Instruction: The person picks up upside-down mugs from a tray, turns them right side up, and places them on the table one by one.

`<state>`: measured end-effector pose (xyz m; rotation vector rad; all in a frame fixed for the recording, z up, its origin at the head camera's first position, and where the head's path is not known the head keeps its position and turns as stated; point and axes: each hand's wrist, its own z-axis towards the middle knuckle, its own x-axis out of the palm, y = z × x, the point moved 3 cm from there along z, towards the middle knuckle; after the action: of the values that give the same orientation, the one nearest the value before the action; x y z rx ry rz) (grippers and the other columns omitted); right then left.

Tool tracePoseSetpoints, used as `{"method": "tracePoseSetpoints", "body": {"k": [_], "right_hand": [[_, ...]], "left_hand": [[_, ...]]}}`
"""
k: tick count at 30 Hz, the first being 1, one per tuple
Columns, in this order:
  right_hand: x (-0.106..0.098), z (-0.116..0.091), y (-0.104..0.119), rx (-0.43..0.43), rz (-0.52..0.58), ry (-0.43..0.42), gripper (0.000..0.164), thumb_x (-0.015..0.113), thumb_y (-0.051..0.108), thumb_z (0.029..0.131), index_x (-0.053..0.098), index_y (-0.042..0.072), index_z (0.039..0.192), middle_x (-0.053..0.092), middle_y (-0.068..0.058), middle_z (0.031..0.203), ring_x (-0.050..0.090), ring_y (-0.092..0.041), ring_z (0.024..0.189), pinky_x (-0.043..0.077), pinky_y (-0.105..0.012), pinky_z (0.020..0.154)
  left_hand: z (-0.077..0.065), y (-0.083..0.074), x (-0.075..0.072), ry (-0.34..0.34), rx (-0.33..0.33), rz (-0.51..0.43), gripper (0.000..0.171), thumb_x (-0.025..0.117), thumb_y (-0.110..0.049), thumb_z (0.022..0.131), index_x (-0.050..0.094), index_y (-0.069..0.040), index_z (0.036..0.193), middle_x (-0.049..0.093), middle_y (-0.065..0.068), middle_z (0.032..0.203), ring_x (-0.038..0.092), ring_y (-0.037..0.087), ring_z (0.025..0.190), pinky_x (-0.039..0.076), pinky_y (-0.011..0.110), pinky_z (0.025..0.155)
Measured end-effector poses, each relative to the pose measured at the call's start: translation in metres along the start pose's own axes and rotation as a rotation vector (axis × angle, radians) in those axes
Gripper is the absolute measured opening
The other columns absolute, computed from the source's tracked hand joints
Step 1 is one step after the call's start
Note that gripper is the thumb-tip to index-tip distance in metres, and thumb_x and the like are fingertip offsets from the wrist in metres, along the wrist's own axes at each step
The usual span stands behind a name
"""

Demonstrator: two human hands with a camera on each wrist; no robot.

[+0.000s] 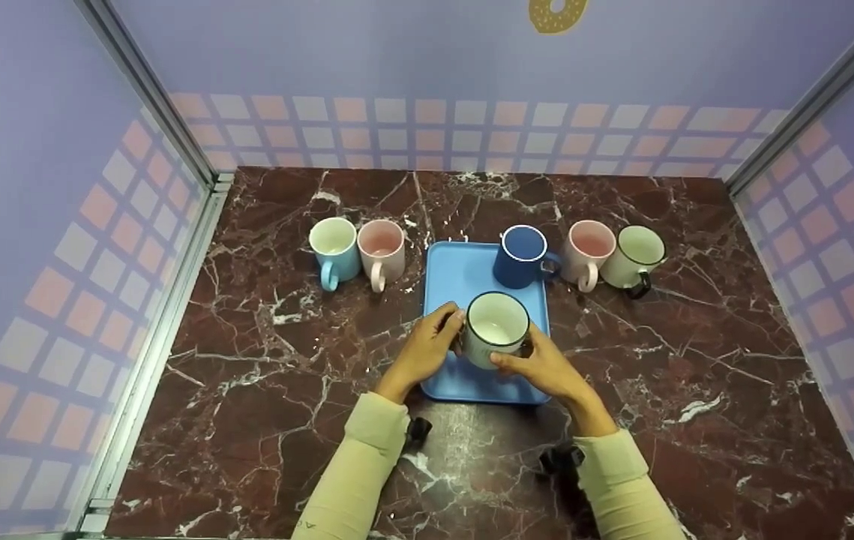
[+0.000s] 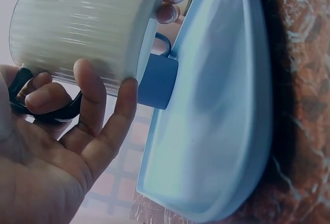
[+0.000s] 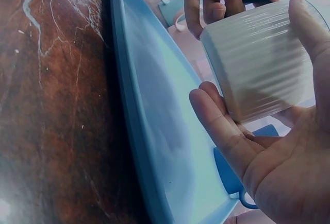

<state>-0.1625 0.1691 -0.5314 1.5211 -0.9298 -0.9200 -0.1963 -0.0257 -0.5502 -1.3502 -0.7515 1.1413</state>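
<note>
Above the blue tray (image 1: 453, 270) I hold a cream-white ribbed mug (image 1: 498, 322) with a black rim, its opening facing up. My left hand (image 1: 427, 346) is at its black handle (image 2: 56, 113), fingers curled round it, with fingertips against the ribbed side. The right hand (image 1: 546, 369) grips the opposite side, thumb on the near wall and fingers round the back. In the wrist views the mug's base is raised off the tray. A dark blue mug (image 1: 516, 268) stands upright at the tray's far right corner, its handle to the right.
Left of the tray stand a light blue mug (image 1: 343, 262) and a pink mug (image 1: 389, 259). To its right are another pink mug (image 1: 580, 251) and a white mug (image 1: 625, 266) with a black handle. Patterned walls enclose the dark red marbled table (image 1: 284, 420).
</note>
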Motion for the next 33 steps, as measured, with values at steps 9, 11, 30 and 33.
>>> {"method": "tracePoseSetpoints", "body": {"k": [9, 11, 30, 33], "right_hand": [[-0.001, 0.001, -0.001, -0.001, -0.003, -0.018, 0.079, 0.077, 0.010, 0.082, 0.032, 0.000, 0.145, 0.048, -0.034, 0.133, 0.059, -0.033, 0.108, 0.052, -0.057, 0.087], [0.000, 0.001, -0.001, 0.005, 0.026, -0.005, 0.079, 0.076, 0.009, 0.083, 0.030, -0.001, 0.146, 0.046, -0.036, 0.133, 0.061, -0.032, 0.105, 0.051, -0.063, 0.084], [-0.007, 0.006, -0.026, -0.018, 0.001, -0.004, 0.072, 0.075, 0.010, 0.084, 0.036, 0.007, 0.144, 0.052, -0.027, 0.131, 0.063, -0.029, 0.101, 0.054, -0.058, 0.082], [-0.008, 0.005, -0.027, -0.013, 0.014, -0.008, 0.072, 0.076, 0.011, 0.083, 0.038, 0.009, 0.144, 0.053, -0.027, 0.131, 0.064, -0.030, 0.099, 0.052, -0.063, 0.081]], "left_hand": [[0.000, -0.002, 0.000, 0.031, -0.094, -0.071, 0.036, 0.041, -0.036, 0.104, 0.052, -0.004, 0.093, 0.054, 0.025, 0.080, 0.061, 0.041, 0.068, 0.056, 0.056, 0.059], [0.000, -0.002, 0.000, 0.043, -0.102, -0.070, 0.036, 0.040, -0.035, 0.105, 0.051, -0.003, 0.094, 0.055, 0.027, 0.080, 0.061, 0.043, 0.069, 0.055, 0.057, 0.057], [-0.004, -0.001, -0.004, 0.065, -0.075, -0.108, 0.038, 0.041, -0.040, 0.103, 0.050, -0.006, 0.090, 0.052, 0.020, 0.075, 0.064, 0.034, 0.068, 0.057, 0.052, 0.061], [-0.004, -0.001, -0.004, 0.076, -0.079, -0.135, 0.036, 0.039, -0.035, 0.105, 0.049, -0.002, 0.093, 0.051, 0.026, 0.077, 0.064, 0.042, 0.072, 0.056, 0.056, 0.062]]}}
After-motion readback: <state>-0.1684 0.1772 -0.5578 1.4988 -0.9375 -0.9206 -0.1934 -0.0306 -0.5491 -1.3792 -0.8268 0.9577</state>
